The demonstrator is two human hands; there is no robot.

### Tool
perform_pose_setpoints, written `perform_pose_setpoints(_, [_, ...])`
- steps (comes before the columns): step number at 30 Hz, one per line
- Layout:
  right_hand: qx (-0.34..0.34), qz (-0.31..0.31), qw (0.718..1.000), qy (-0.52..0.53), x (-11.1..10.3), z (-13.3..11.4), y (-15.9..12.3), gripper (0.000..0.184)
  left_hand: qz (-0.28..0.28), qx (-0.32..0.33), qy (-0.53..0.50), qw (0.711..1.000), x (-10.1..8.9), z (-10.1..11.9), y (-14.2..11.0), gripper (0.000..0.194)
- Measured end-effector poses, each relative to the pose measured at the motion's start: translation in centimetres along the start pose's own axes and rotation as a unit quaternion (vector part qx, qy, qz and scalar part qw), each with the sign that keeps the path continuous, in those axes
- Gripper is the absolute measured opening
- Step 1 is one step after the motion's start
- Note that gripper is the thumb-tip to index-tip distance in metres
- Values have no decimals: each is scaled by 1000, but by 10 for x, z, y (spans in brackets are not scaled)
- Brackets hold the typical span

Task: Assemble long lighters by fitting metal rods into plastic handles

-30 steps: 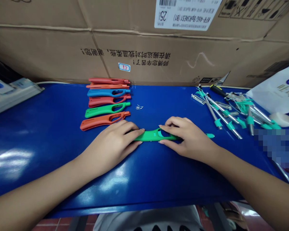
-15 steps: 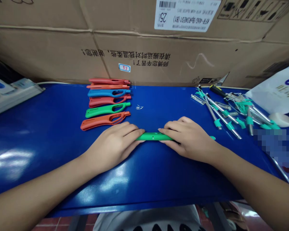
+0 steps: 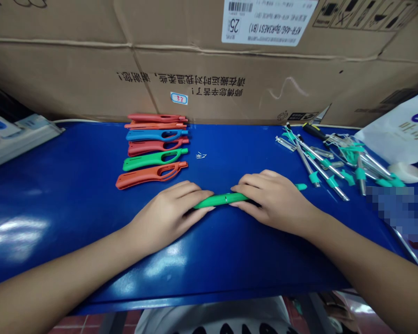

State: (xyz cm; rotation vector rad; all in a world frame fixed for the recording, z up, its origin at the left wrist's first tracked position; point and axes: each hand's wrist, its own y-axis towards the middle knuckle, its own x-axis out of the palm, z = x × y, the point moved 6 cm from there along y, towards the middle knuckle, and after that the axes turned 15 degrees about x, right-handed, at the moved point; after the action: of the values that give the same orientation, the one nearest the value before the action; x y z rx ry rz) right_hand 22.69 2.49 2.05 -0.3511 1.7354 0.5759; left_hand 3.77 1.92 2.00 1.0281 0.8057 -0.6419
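Between my two hands lies a green plastic lighter casing (image 3: pixel 220 200), held edge-on over the near middle of the table. My left hand (image 3: pixel 170 206) pinches its left part with thumb and fingers. Closed on the right part is my right hand (image 3: pixel 268 197), which covers much of it; a green tip sticks out beyond that hand. Beyond my left hand, several similar casings lie in a column, with an orange casing (image 3: pixel 149 175) nearest and a green casing (image 3: pixel 155 159) behind it. A small pile of thin metal pins (image 3: pixel 201 156) sits right of them.
A large cardboard box (image 3: pixel 195 65) stands along the back of the blue table (image 3: pixel 202 264). Metal lighter tubes with teal parts (image 3: pixel 329 169) and a screwdriver (image 3: pixel 314 131) lie at the right, near a white bag (image 3: pixel 400 130). White packaging (image 3: pixel 17 134) is at the left.
The green casing has tilted slightly, its right end now higher in view and its tip showing more. My left hand has shifted slightly right. Both hands keep hold of the casing.
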Motion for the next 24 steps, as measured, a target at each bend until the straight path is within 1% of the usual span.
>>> perform_pose_setpoints(4, [33, -9, 999, 18, -3, 7, 2, 33, 73, -35, -51, 995, -7, -10, 0, 22])
perform_pose_setpoints(6, [43, -16, 999, 24, -3, 10, 2, 32, 79, -39, -67, 994, -9, -11, 1, 21])
perform_pose_setpoints(8, [47, -22, 998, 31, -3, 12, 3, 31, 72, -38, -85, 993, -10, -9, 3, 20])
perform_pose_setpoints(10, [46, -17, 998, 37, -3, 12, 3, 30, 73, -53, -97, 991, -13, -9, 3, 17])
perform_pose_setpoints(12, [44, -1, 998, 34, -6, 11, 2, 32, 88, -98, -108, 985, -17, -12, 3, 13])
perform_pose_setpoints(15, [30, 6, 999, 24, -8, 10, 2, 45, 115, -179, -150, 965, -17, -22, -2, 18])
perform_pose_setpoints(17, [28, 4, 999, 28, -8, 11, 2, 51, 122, -198, -163, 959, -15, -26, -4, 22])
perform_pose_setpoints(19, [38, 3, 998, 41, -9, 14, 3, 44, 118, -176, -137, 968, -15, -25, -4, 23])
perform_pose_setpoints(22, [56, 11, 997, 57, -10, 20, 4, 28, 105, -106, -69, 986, -18, -19, -2, 23])
perform_pose_setpoints(24, [60, 16, 996, 56, -13, 23, 3, 22, 107, -73, -31, 991, -22, -16, -1, 24])
